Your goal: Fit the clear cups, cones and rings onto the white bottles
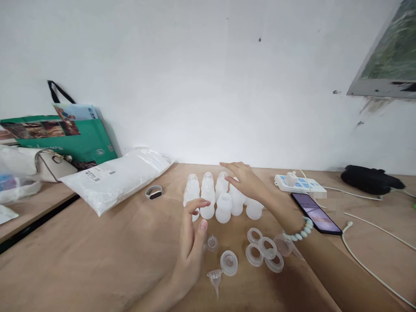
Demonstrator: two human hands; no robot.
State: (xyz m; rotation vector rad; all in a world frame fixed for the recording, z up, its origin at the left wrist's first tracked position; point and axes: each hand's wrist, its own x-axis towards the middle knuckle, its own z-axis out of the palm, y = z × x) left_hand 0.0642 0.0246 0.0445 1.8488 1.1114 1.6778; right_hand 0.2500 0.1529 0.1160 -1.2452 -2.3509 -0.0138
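Several translucent white bottles [224, 208] stand grouped in the middle of the wooden table [97, 260]. My right hand [245, 180], with a bead bracelet on its wrist, reaches over the back of the group, fingers spread and holding nothing. My left hand [191, 242] hovers just in front of the bottles, fingers loosely apart and empty, its fingertips near the front left bottle. Close to me lie loose parts: several clear rings [264, 251], a nipple [229, 262], a small clear piece [212, 242] and a small funnel [215, 279].
A white filled plastic bag [117, 177] and a wristband [154, 192] lie to the left, with a green bag [65, 134] and a beige purse [52, 164] behind. On the right are a phone [315, 213], a power strip [299, 183], white cables [367, 264] and a black object [370, 178].
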